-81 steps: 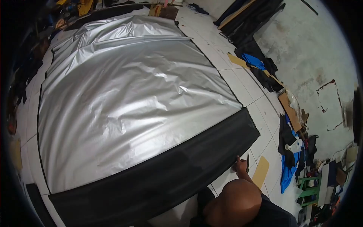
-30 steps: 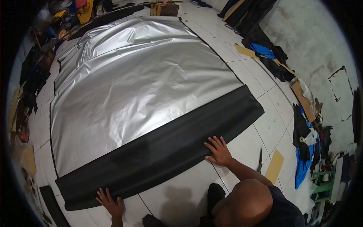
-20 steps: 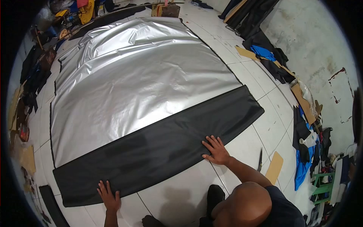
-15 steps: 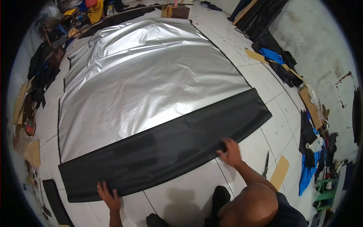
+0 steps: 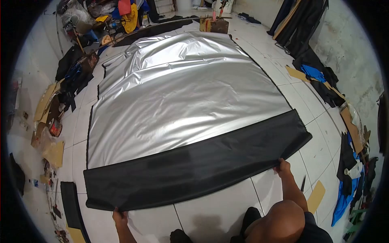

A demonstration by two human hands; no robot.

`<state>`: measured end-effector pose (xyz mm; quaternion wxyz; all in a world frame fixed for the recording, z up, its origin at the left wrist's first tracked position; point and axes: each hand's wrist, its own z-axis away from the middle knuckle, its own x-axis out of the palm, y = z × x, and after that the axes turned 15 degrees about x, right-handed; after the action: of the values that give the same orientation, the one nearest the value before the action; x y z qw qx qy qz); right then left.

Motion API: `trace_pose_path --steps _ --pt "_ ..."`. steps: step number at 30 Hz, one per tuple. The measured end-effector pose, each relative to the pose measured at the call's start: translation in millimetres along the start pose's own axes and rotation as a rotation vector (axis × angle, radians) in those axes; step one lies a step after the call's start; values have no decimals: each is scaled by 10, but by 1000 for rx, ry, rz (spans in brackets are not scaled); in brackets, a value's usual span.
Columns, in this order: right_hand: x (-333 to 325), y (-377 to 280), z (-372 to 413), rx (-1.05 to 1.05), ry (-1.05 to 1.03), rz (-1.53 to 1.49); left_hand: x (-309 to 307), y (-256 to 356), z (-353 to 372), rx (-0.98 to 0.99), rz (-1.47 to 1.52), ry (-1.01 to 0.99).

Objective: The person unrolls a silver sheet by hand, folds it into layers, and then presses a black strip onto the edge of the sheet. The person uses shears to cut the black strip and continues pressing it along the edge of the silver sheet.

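A large sheet of fabric (image 5: pixel 174 97) lies on the tiled floor with its silver side up. Along its near end a wide black band (image 5: pixel 194 162) is folded over, showing the dark side of the cloth. My left hand (image 5: pixel 120 215) pinches the near edge of this band close to its left corner. Farther right, my right hand (image 5: pixel 283 167) grips the same edge, fingers closed round the cloth. The edge between the hands bows slightly toward me.
Scissors (image 5: pixel 303 183) and a tan card piece (image 5: pixel 316 197) lie right of my knee. A black strip (image 5: pixel 72 204) rests at the left. Fabric scraps and cardboard (image 5: pixel 352 125) line the right wall; clutter (image 5: pixel 77 73) lines the left. A wooden block (image 5: pixel 214 26) stands at the far edge.
Both hands have gone from lying open on the black band to gripping its near edge, and are farther apart. The view has shifted, so the sheet appears farther right and lower.
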<state>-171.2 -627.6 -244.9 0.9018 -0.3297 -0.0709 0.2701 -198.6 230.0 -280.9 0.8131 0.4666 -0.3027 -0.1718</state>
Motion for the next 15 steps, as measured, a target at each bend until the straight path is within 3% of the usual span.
trace_pose_path --steps 4,7,11,13,14,15 --pt "-335 229 180 -36 9 91 -333 -7 337 -5 81 5" --pt "-688 448 302 77 -51 49 -655 37 618 55 119 -173" --pt "-899 446 495 99 1 78 -800 98 622 -20 -364 116" --pt "-1063 414 301 -61 -13 221 -603 102 583 52 -501 156" --pt "-1224 411 0 10 -6 98 -440 109 584 99 -589 161" --pt "-1219 272 26 62 144 75 -256 136 584 164 -684 165"
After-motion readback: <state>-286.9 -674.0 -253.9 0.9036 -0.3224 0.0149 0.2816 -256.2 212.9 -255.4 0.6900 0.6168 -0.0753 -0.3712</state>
